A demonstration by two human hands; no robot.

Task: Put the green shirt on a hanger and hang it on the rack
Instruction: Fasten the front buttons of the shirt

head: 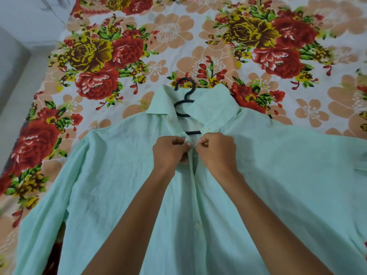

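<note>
Floral bedsheet point(178, 36) under everything, soft and busy. The green shirt point(119, 175) lies flat on it, thin crinkly cotton, with the black plastic hanger point(185, 100) already inside the collar. Left hand point(170, 150) and right hand point(216, 150) have fingers pinched on the top placket, probably buttoning. Tugging too hard could pull a shoulder off the hanger.

A flowered bedsheet point(178, 36) lay spread out beyond the hands. A pale wall point(23, 20) stood far to their left.
</note>
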